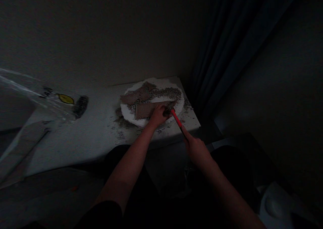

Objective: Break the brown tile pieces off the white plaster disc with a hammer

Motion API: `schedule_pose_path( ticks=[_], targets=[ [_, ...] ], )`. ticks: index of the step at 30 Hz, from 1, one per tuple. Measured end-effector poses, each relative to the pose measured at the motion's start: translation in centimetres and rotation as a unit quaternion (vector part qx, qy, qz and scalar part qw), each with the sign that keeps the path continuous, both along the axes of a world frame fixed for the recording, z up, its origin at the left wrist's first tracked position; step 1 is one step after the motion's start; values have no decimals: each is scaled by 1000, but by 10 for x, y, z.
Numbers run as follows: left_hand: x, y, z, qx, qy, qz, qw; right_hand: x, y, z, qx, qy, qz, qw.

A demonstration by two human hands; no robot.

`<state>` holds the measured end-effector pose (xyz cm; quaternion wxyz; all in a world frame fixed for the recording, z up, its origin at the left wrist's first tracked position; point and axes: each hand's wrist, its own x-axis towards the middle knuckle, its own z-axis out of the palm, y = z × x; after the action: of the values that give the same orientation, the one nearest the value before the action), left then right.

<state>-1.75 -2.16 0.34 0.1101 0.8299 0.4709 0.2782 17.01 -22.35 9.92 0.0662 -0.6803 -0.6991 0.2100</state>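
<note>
A white round slab [131, 112] lies on a pale low table [93, 134], strewn with brownish flat pieces and grey crumbs. My left hand [158, 116] presses down on a rectangular brown piece [146, 110] there, fingers curled over its right end. My right hand [195, 148] is closed round the dark end of a tool with a red handle [176, 118]. The tool's head [168, 111] rests at the brown piece's edge, right next to my left fingers. More broken brown pieces [137, 95] and a band of grey crumbs [168, 92] lie further back on the slab.
The scene is very dim. A clear plastic bag [37, 97] with a yellow mark and dark contents lies on the table's left. A dark curtain [227, 47] hangs at the right. Crumbs are scattered on the table around the slab. A pale object [272, 202] sits low right.
</note>
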Motion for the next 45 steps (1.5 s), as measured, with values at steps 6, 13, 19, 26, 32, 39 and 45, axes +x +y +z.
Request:
schedule_pose_path(
  ticks=[6,13,19,26,32,39,45],
  targets=[
    [6,-2,1,19,-12,-3,1000,4,-4,7,67,60,-20,996],
    [21,-4,5,17,52,31,998,22,-3,-2,65,80,-76,992],
    [25,-2,12,-13,46,-8,999,25,0,-14,30,59,-77,995],
    [14,3,10,-72,-46,44,995,21,0,-14,16,62,-63,996],
    [11,1,10,-50,-42,8,998,21,0,-14,26,85,-67,994],
    [11,1,-2,-23,-28,21,999,21,0,-3,47,99,-66,992],
    [10,0,-5,-21,-28,29,999,10,0,3,68,65,-25,995]
  ],
)
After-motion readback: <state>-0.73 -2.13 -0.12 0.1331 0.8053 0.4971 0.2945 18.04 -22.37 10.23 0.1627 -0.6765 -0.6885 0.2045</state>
